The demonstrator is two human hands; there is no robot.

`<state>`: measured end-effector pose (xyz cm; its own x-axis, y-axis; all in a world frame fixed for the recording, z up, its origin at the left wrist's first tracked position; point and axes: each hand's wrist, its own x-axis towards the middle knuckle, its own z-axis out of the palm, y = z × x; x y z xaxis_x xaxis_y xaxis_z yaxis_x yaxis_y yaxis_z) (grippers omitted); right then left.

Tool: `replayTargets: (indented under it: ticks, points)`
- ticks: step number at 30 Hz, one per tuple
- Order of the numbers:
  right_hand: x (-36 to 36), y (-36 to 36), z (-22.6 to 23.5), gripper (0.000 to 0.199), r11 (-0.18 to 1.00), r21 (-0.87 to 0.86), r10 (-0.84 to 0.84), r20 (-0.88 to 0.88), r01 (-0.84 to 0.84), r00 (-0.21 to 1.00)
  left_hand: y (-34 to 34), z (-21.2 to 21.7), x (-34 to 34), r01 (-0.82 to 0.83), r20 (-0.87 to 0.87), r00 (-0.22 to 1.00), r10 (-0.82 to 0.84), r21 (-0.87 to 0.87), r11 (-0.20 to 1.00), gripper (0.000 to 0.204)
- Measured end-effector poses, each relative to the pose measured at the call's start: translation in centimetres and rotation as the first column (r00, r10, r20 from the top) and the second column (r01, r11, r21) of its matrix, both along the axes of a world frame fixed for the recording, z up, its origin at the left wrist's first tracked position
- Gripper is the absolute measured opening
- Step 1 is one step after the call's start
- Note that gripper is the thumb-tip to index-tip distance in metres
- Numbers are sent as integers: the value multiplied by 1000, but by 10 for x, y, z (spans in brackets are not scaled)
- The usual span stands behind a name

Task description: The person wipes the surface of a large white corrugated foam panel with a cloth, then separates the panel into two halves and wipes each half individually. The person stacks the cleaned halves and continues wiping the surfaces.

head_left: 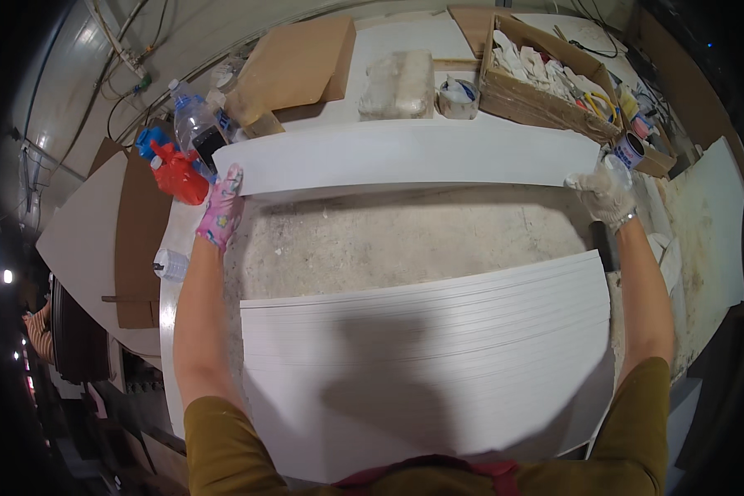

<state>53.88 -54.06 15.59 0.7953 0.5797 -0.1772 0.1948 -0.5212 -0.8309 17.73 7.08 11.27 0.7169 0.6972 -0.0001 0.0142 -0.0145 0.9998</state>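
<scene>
A long white strip (pixel 413 155), like a board or stiff sheet, spans the far part of the worktable (pixel 422 236). My left hand (pixel 221 208), in a pink flowered glove, is closed on its left end with the thumb on top. At the right end my right hand (pixel 605 195), in a pale knitted glove, grips the same strip. Nearer my body lies a stack of white strips (pixel 422 355), their long edges overlapping like steps. My shadow falls across the stack. Fingers beneath the held strip are hidden.
Behind the strip are brown cardboard (pixel 298 62), a wrapped block (pixel 398 84), a tape roll (pixel 458 97) and a box of rags (pixel 554 78). At left stand a plastic bottle (pixel 192 116), a red plastic bag (pixel 180 174) and a clear bottle (pixel 171 265). A dark tool handle (pixel 603 245) lies at right.
</scene>
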Motion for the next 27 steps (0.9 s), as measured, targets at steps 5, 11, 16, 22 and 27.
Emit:
replayTargets:
  ticks: [5,11,16,22,27]
  points:
    - [27,20,-26,100,958,254,92,156,-130,983,2,-9,18,289,-370,923,-104,492,821,74]
    - [16,33,-8,115,997,-77,30,233,-12,972,-23,-33,26,162,-320,947,36,570,805,108]
    - [2,37,4,107,900,-406,10,387,161,922,-1,-59,7,76,-251,968,-5,275,958,101]
    - [-13,41,7,91,802,-529,112,587,276,802,-23,-14,11,47,-326,916,236,668,742,81]
    - [-105,18,45,84,970,-228,109,709,80,697,-176,87,-15,447,-457,866,-203,524,725,94]
